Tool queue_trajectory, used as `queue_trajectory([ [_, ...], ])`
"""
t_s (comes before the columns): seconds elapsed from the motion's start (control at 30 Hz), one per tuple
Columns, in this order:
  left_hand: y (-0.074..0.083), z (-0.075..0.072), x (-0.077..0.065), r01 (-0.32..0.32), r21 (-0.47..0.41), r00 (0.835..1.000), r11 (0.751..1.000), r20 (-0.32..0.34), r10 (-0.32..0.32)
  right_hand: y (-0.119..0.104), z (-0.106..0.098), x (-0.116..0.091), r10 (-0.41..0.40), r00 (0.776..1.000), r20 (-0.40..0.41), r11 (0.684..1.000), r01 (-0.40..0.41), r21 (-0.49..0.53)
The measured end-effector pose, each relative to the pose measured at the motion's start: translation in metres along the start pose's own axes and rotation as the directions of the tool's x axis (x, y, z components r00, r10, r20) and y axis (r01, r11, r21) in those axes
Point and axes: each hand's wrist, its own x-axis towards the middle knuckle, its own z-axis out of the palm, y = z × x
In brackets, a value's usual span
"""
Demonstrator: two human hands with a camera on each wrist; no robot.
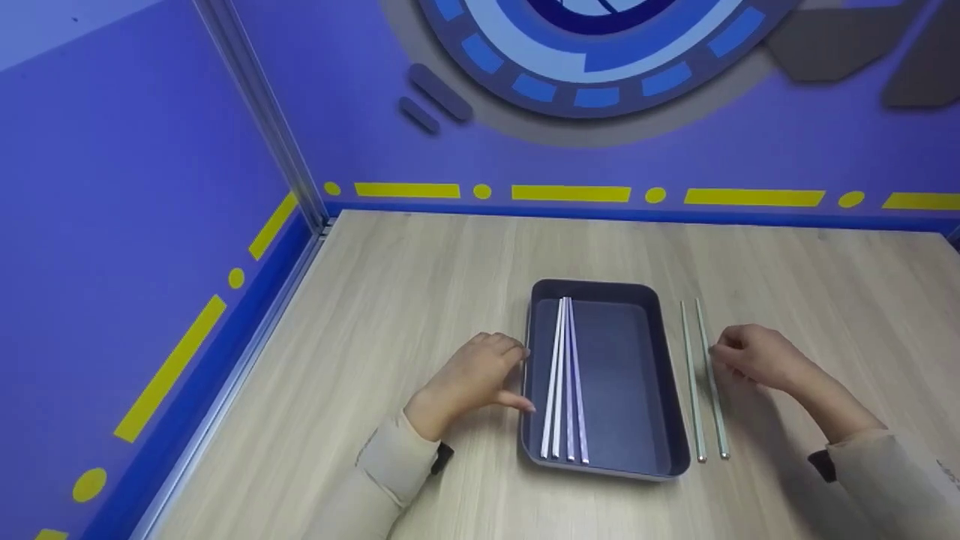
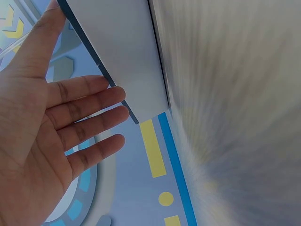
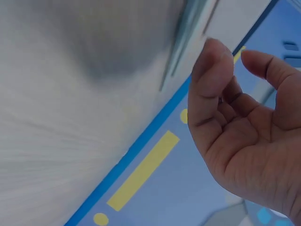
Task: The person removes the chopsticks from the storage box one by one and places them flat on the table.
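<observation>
My left hand [image 1: 476, 375] rests at the left rim of a dark rectangular tray [image 1: 671, 405]. In the left wrist view its fingers [image 2: 89, 101] are straight, with tips touching or very near the tray wall [image 2: 117, 52]. Inside the tray lie two silvery chopsticks [image 1: 555, 382] and two purplish chopsticks [image 1: 574, 382], close together at their far ends. Two greenish metal chopsticks [image 1: 707, 360] lie side by side on the table, right of the tray. Beside the outer one is my right hand [image 1: 761, 358], fingers loosely bent, thumb apart, nothing held; contact with that chopstick is unclear.
A light wood-grain table [image 1: 390, 300] carries everything. Behind it stands a blue-purple printed wall [image 1: 345, 112] with yellow dashes, and another panel [image 1: 112, 225] closes the left side, with a metal post [image 1: 262, 112] at the corner.
</observation>
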Motion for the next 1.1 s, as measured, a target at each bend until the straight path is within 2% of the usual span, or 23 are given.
queue_trajectory([
  [0.4,0.001,0.001,0.000,0.002,0.007,1.000,1.000,-0.010,-0.002,-0.035,-0.002,-0.002,-0.036,0.997,-0.067,0.997,0.040,0.063],
  [0.7,0.001,-0.001,-0.001,0.001,-0.007,1.000,1.000,-0.001,-0.001,-0.056,0.009,0.000,-0.105,0.993,-0.058,0.986,0.111,0.122],
  [1.1,-0.001,0.000,0.001,-0.012,0.011,1.000,1.000,-0.019,0.012,-0.081,0.036,0.009,-0.162,0.987,-0.014,0.982,0.163,0.096],
])
